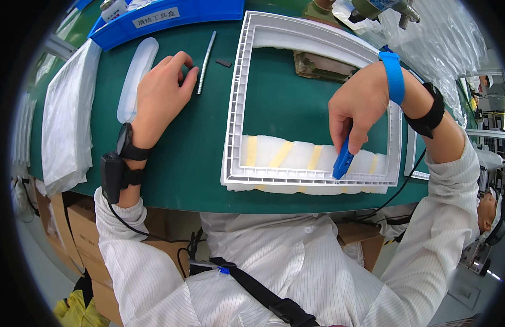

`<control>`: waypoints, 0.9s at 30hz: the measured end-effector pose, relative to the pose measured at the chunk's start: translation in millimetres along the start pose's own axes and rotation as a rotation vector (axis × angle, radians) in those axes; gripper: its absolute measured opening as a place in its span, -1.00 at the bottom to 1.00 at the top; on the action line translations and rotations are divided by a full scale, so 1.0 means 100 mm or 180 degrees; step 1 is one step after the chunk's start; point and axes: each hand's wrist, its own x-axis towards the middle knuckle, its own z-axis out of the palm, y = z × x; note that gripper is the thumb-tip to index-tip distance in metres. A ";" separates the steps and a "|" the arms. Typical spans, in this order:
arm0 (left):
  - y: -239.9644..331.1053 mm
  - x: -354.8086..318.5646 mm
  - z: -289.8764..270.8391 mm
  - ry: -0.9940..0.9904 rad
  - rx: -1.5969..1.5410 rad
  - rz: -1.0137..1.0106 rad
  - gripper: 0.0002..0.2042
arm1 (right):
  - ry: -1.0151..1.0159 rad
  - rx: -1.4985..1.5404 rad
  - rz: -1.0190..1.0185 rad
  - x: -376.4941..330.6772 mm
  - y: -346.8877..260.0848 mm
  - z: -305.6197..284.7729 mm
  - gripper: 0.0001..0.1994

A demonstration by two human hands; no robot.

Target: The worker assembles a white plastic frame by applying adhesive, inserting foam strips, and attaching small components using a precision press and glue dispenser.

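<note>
A white frame [290, 179] lies by the near edge of the green workbench [181, 163], its near rail running left to right. The right hand [359, 106], closer than the loosely curled, seemingly empty left hand [164, 90], pinches a blue tool [344, 161] slanting down to that rail.

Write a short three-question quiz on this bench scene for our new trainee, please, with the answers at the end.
1. What is the right hand holding?
2. True or false: the left hand is gripping the white frame.
3. Where does the slim ridged rod lie?
A) Inside the frame's opening
B) Between the left hand and the frame
C) In the blue bin

Key:
1. A blue handheld tool.
2. False; that hand is apart from the frame.
3. B
</note>
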 end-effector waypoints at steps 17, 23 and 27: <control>0.00 -0.02 -0.03 -0.0067 -0.0076 -0.0058 -0.87 | 0.2173 0.0508 -0.0731 -0.52 0.17 0.37 -0.67; 0.03 0.01 -0.01 0.0008 -0.0058 0.0063 -0.87 | 0.4572 0.3327 -0.1707 -0.19 0.09 1.24 -0.65; 0.02 0.02 0.01 0.0050 -0.0118 0.0119 -0.88 | 0.4094 0.5748 -0.2188 0.17 0.15 1.54 -0.77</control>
